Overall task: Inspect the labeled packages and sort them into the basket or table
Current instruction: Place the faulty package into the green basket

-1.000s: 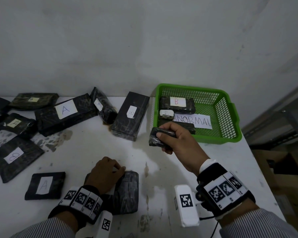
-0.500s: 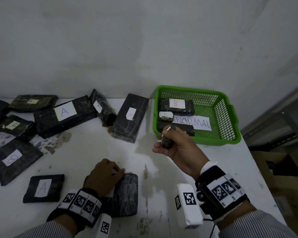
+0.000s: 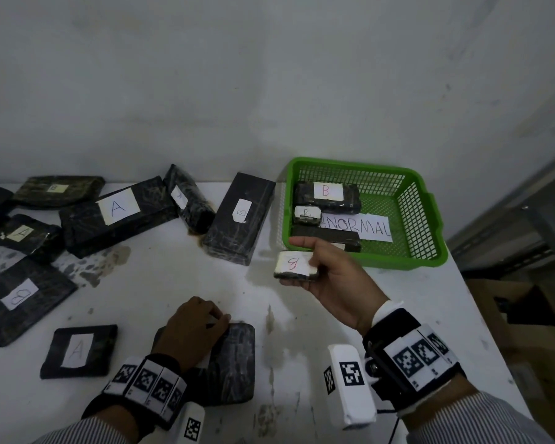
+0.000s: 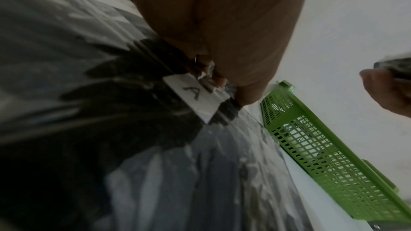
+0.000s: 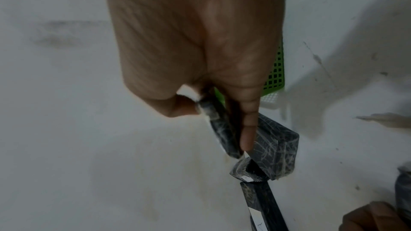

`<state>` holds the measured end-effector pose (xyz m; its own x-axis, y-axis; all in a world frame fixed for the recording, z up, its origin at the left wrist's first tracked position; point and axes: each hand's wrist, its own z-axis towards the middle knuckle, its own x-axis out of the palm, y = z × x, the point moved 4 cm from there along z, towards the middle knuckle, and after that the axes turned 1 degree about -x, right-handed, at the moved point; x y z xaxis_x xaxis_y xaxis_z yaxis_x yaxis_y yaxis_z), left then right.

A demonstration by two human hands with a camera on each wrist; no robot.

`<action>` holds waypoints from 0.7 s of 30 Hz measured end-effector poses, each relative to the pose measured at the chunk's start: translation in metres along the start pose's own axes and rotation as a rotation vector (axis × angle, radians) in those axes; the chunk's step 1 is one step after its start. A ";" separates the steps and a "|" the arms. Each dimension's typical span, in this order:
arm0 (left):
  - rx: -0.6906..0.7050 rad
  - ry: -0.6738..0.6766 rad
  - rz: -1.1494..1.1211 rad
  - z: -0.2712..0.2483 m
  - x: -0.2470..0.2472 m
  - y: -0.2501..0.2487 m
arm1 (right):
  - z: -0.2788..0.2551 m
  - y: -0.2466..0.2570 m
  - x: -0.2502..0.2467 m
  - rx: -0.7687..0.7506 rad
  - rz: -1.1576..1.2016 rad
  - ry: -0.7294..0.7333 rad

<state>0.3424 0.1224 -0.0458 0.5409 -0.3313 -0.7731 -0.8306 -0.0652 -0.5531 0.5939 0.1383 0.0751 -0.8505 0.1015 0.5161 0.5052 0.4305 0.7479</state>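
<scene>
My right hand [image 3: 321,270] holds a small black package [image 3: 297,265] just in front of the green basket [image 3: 430,219], its white "B" label facing up. In the right wrist view the thumb and a finger pinch this package [image 5: 220,129] by its edges. The basket holds a few black packages, two with "B" labels showing, and a paper sign [image 3: 366,227]. My left hand [image 3: 193,328] rests with curled fingers on the far end of a black package [image 3: 234,363] lying on the table. In the left wrist view its fingertips sit at that package's "A" label [image 4: 195,99].
Several black packages labelled A or B lie across the left and back of the white table [image 3: 161,283]; one "B" box [image 3: 241,219] stands just left of the basket. The table's right edge runs past the basket, with cardboard boxes [image 3: 532,315] on the floor beyond.
My right hand has turned the small package over, so its "B" label now faces up instead of the dark side. The left hand has stayed on its package.
</scene>
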 end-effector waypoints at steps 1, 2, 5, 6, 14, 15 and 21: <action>0.025 -0.015 -0.007 -0.001 -0.001 0.000 | 0.000 0.001 -0.003 -0.008 -0.036 -0.026; 0.051 -0.041 -0.018 -0.003 -0.001 0.001 | 0.000 0.001 -0.004 -0.011 -0.067 -0.047; 0.091 -0.144 -0.018 -0.010 -0.006 0.006 | 0.000 0.002 -0.009 -0.040 -0.100 -0.084; 0.091 -0.166 -0.004 -0.012 -0.007 0.008 | 0.000 0.002 -0.011 -0.059 -0.102 -0.093; -0.056 -0.238 -0.009 -0.027 -0.023 0.048 | 0.001 0.030 -0.022 -0.216 -0.061 -0.154; -0.079 -0.216 -0.019 -0.027 -0.023 0.049 | 0.002 0.034 -0.027 -0.229 -0.076 -0.170; -0.203 -0.085 0.066 -0.020 -0.021 0.040 | 0.022 0.067 -0.068 -0.229 -0.389 -0.348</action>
<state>0.2950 0.1083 -0.0453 0.4868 -0.2608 -0.8337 -0.8694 -0.2375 -0.4334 0.6821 0.1799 0.0807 -0.9589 0.2801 0.0456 0.1308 0.2938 0.9469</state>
